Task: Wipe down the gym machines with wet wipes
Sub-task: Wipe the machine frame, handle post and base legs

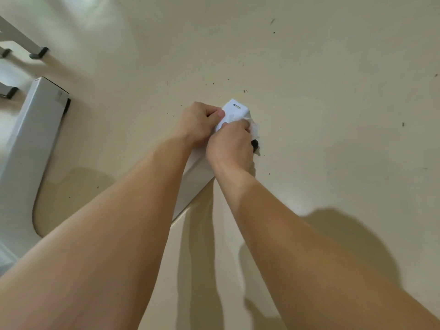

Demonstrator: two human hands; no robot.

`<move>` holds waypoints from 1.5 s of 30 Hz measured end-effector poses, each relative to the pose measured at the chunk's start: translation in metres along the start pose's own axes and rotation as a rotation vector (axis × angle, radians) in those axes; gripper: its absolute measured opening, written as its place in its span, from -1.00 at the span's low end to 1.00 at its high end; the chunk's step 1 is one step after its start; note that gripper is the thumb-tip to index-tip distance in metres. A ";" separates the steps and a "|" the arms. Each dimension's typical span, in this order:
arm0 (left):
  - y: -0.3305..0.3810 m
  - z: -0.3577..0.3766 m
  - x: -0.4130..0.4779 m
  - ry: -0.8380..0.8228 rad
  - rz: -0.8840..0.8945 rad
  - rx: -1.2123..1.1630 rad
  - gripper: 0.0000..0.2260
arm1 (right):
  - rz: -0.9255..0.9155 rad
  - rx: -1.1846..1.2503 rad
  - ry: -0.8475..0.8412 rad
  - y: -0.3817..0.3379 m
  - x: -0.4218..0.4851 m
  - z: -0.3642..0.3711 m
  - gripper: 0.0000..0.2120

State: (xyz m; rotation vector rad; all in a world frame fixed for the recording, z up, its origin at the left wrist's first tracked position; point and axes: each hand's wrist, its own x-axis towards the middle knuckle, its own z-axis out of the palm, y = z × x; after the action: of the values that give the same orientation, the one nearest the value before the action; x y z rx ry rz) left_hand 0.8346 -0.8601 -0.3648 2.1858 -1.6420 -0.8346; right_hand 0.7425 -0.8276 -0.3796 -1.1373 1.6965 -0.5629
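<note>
A white metal frame leg of a gym machine runs along the beige floor from lower left toward the centre and ends in a white cap with a small slot. My left hand grips the leg just behind that end, thumb lying on top. My right hand presses a crumpled white wet wipe against the right side of the end. A black foot pokes out beside my right hand. My forearms hide most of the leg.
Another white machine base with a black pad lies on the floor at the left. Thin grey bars with black feet stand at the upper left. Small dark specks are scattered over the beige floor.
</note>
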 end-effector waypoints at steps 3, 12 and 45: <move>-0.018 -0.007 -0.020 0.009 -0.007 0.012 -0.61 | -0.039 -0.074 0.048 0.007 -0.011 0.023 -0.43; -0.055 -0.021 -0.046 -0.018 -0.043 0.039 -0.58 | -0.182 -0.230 -0.093 0.013 -0.044 0.036 -0.49; -0.154 -0.045 -0.202 0.261 -0.244 0.012 -0.88 | -0.091 -0.158 -0.212 0.041 -0.170 0.107 -0.61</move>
State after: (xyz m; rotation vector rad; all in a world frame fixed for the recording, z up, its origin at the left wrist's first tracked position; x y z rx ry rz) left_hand 0.9437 -0.6262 -0.3567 2.4178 -1.2790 -0.5669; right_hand 0.8355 -0.6452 -0.3770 -1.3431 1.5328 -0.3539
